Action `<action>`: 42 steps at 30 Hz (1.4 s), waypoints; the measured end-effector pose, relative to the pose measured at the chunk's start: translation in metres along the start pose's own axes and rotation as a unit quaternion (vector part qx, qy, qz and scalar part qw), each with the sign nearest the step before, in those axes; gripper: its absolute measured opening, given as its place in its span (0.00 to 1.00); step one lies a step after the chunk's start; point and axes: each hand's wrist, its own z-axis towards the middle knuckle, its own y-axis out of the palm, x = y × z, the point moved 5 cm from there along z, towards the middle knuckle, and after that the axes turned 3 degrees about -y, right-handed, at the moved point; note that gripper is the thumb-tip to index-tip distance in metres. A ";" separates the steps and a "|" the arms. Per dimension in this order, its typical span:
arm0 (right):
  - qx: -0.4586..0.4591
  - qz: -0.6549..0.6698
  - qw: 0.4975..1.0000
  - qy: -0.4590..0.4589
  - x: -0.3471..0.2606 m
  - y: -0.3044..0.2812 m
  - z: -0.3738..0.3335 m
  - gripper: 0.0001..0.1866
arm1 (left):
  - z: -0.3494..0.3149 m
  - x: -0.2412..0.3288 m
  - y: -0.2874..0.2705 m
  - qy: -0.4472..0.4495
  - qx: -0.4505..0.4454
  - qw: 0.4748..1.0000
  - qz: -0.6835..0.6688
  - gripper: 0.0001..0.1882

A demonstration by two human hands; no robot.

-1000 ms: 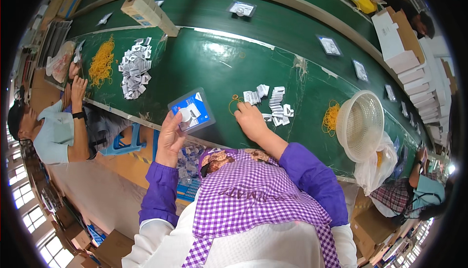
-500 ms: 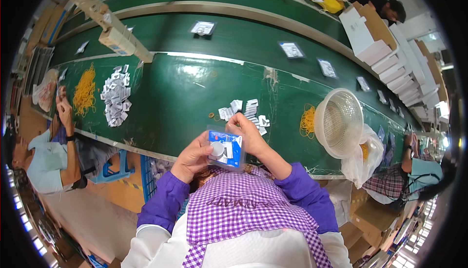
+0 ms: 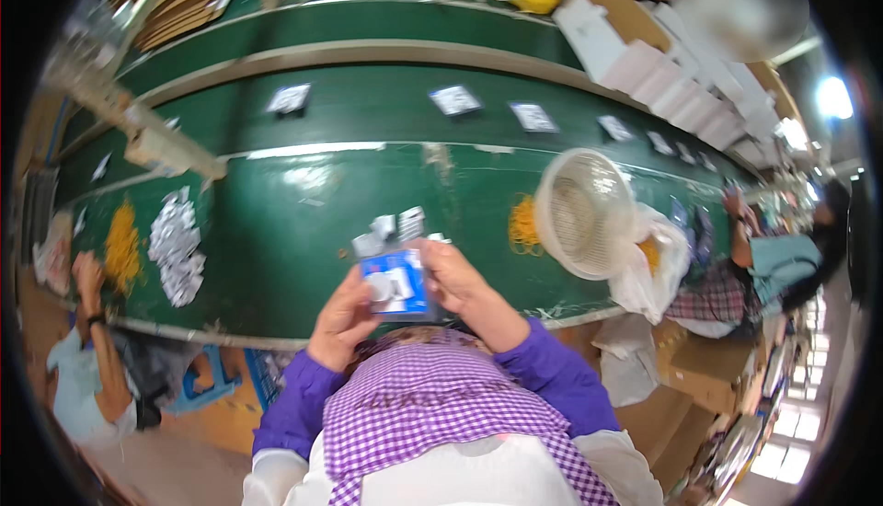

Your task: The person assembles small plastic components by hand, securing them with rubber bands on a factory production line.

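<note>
At the far left a seated person [image 3: 87, 359] leans at the green table [image 3: 294, 230], one arm raised near a yellow heap [image 3: 121, 247] of small pieces. Just beside that heap lies a pile of white packets [image 3: 177, 247].

Near the table's front edge the left hand [image 3: 342, 317] holds a blue card [image 3: 397, 285] from its left side, fingers curled around the edge with the thumb on the card's face. The card is lifted above the table edge, close to the chest, tilted slightly, with something white on its front; what that is cannot be made out. The right hand [image 3: 452, 276] grips the card's right side, fingers bent and pressed together behind it. A few loose white packets [image 3: 391, 227] lie on the table just beyond the card.

Further right are a clump of yellow bands [image 3: 524, 225], then a white basket [image 3: 584, 212] tipped on its side, touching a white plastic bag [image 3: 658, 262]. Another person [image 3: 768, 262] sits at the far right.
</note>
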 end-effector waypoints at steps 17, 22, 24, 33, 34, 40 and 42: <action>-0.094 -0.544 0.789 -0.270 -0.044 0.006 -0.014 0.58 | 0.035 0.007 0.010 0.106 0.101 0.868 0.475 0.18; -0.202 -0.265 0.920 -0.204 -0.010 0.067 -0.058 0.65 | 0.072 0.032 -0.041 0.103 0.091 0.983 -0.119 0.16; -0.152 0.091 0.973 -0.146 -0.001 0.053 -0.050 0.65 | 0.064 0.048 -0.011 0.140 0.139 0.971 -0.137 0.15; -0.171 -0.067 0.982 -0.039 -0.027 0.009 -0.023 0.45 | 0.015 0.066 0.053 0.059 -0.135 0.864 0.481 0.25; -0.173 -0.194 0.965 -0.024 -0.023 0.006 -0.022 0.41 | 0.016 0.065 0.051 0.023 -0.134 0.822 0.553 0.26; -0.009 -0.204 0.979 0.008 -0.008 -0.013 0.012 0.11 | 0.023 0.051 0.027 -0.036 -0.083 0.849 0.521 0.28; -0.005 -0.219 0.975 -0.026 -0.013 -0.002 0.017 0.12 | 0.018 0.048 0.013 0.002 -0.069 0.892 0.447 0.30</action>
